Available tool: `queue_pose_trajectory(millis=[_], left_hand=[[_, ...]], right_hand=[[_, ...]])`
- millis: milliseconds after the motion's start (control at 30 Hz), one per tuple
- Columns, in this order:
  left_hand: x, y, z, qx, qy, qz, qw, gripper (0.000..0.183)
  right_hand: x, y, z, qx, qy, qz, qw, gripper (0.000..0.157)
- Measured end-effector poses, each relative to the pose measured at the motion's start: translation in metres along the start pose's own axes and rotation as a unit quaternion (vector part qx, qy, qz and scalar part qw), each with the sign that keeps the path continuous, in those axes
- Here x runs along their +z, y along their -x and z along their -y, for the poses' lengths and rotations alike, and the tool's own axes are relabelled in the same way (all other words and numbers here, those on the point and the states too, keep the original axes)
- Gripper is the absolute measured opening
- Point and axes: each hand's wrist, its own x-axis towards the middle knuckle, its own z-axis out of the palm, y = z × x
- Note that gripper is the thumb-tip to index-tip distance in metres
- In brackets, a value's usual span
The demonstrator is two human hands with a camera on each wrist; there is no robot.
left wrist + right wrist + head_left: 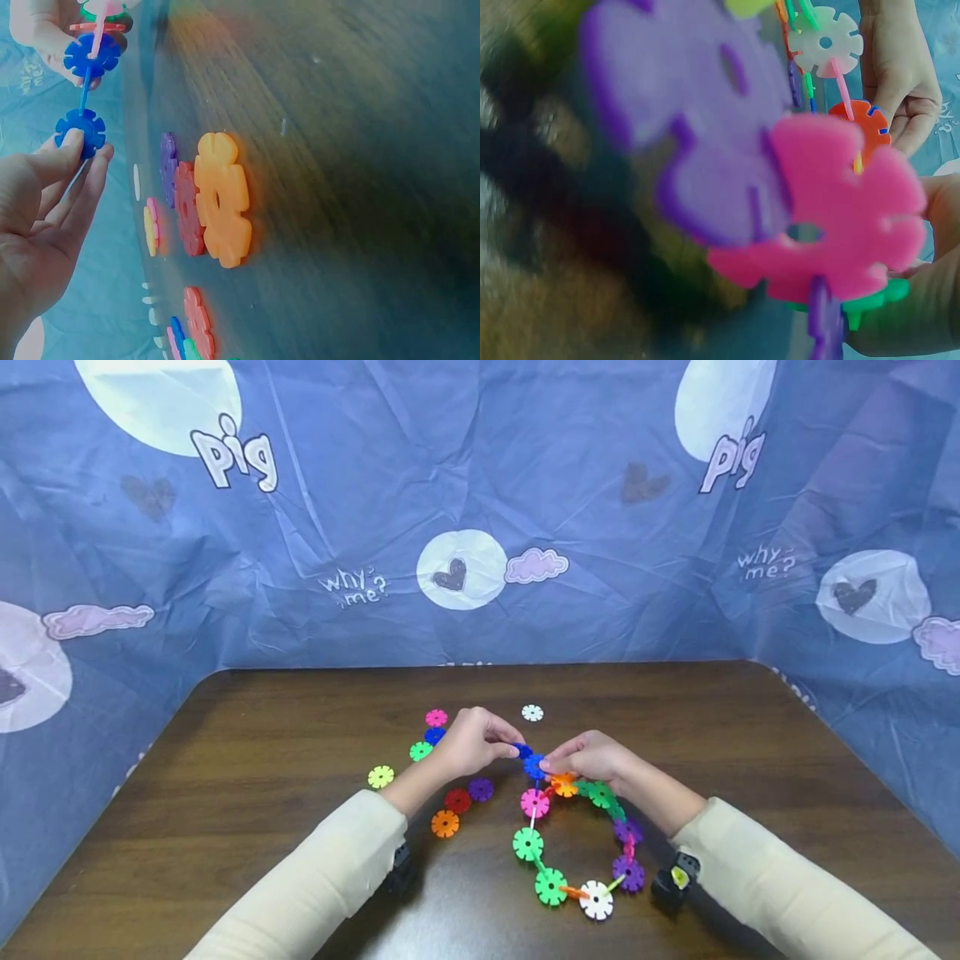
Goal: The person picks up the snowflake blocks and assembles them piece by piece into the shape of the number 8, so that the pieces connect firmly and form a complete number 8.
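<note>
My left hand (474, 745) pinches a dark blue notched disc (88, 142) between thumb and fingers. An edge-on blue disc (85, 91) links it to another blue disc (90, 56), which my right hand (596, 758) pinches at its edge. These blue pieces sit at the top of a closed ring of interlocked plastic flower discs. Around the ring are a pink disc (535, 803), green discs (551, 887), a white disc (597, 900), purple discs (628, 873) and an orange disc (564, 785). In the right wrist view, a pink disc (840, 202) of the ring looms close, partly covering the right hand.
Loose discs lie left of the ring: orange (445, 823), red (457, 801), purple (482, 789), yellow (381, 777), green (421, 751) and pink (436, 717). One white disc (532, 712) lies farther back. A blue printed cloth (480, 485) hangs behind the brown table (262, 735).
</note>
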Motion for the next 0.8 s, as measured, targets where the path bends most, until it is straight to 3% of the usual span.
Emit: queue_pose_trajectory(millis=[367, 600, 800], left_hand=[[-0.0015, -0.0004, 0.0029, 0.007, -0.012, -0.007, 0.9999, 0.013], [-0.0021, 0.0003, 0.0037, 0.071, -0.038, 0.016, 0.9966, 0.011], [-0.0003, -0.0002, 0.0071, 0.094, -0.039, -0.002, 0.9948, 0.01]], right_hand=[[-0.0014, -0.0005, 0.0012, 0.003, -0.002, -0.014, 1.0, 0.033], [0.0019, -0.0017, -0.0003, -0.01, -0.014, -0.008, 1.0, 0.032], [0.0061, -0.0023, 0.0001, -0.006, -0.034, -0.016, 0.999, 0.033]])
